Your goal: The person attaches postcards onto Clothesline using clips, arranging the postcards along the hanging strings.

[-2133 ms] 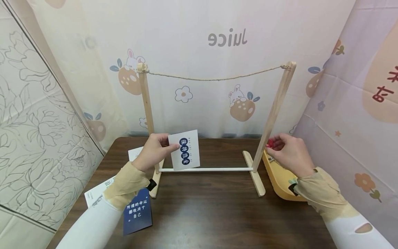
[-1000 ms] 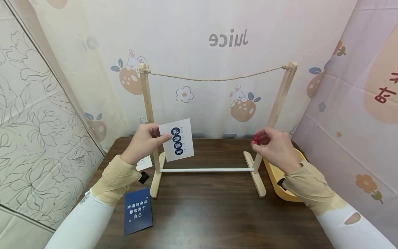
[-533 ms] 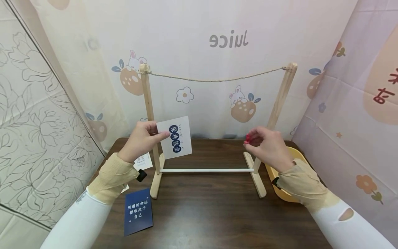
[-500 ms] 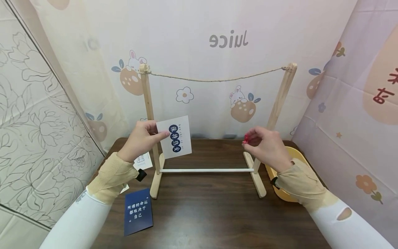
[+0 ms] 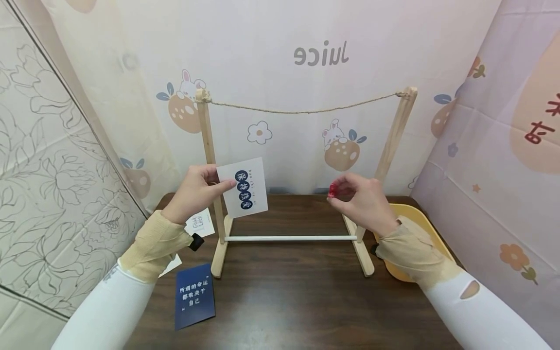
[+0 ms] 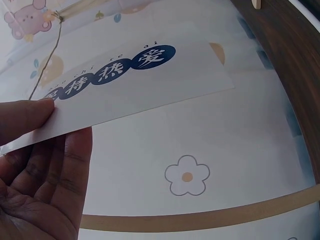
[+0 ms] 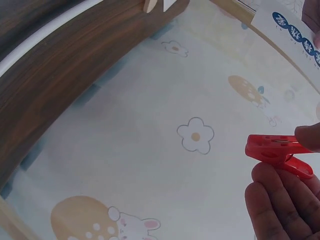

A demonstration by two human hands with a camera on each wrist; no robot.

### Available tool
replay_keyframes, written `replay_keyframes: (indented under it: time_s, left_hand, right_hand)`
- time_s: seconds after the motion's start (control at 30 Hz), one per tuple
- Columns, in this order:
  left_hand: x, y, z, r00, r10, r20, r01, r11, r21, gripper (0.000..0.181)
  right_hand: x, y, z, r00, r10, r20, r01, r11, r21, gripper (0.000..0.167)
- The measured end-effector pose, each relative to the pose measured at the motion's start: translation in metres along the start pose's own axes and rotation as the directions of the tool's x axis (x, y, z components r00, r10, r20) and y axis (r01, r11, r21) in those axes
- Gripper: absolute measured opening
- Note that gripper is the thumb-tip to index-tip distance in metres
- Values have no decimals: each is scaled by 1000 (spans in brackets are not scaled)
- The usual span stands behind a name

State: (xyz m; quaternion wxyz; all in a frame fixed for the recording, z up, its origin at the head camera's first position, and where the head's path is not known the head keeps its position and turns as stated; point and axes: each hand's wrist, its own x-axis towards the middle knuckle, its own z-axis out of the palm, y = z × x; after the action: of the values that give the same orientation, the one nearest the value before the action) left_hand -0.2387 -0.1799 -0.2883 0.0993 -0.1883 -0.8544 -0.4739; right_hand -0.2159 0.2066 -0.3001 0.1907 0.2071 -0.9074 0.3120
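Between thumb and fingers, my left hand (image 5: 194, 192) pinches a white card (image 5: 249, 194) with dark blue ovals bearing white characters. The card is held up, slightly tilted, by the left post of a wooden frame (image 5: 207, 141). My right hand (image 5: 363, 199) holds a small red clothespin (image 5: 332, 190) by its handle ends; in the right wrist view the clothespin (image 7: 275, 150) lies between thumb and fingers. Both hands are raised over the table, well apart. Above them a thin twine (image 5: 308, 113) sags between the two posts.
A dark blue card (image 5: 194, 296) lies on the wooden table (image 5: 288, 301) at the left front. Behind the left forearm lie white cards, one a "Good Luck" card (image 5: 200, 223), partly hidden. At the right stands a yellow tray (image 5: 426, 228). A white rod (image 5: 290, 238) joins the frame's feet.
My right hand has come away from the yellow tray with the red clothespin, moving left toward the frame's middle. The left hand has lifted the white card up and slightly left.
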Motion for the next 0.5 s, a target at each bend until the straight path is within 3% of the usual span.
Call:
replay_keyframes:
  time_s: [0.5]
  left_hand:
    - [5,11,-9,999,9,-31,-9,1000,-9,20]
  right_hand:
    - [18,-20,7,997,-70,-41,73,995,71,20]
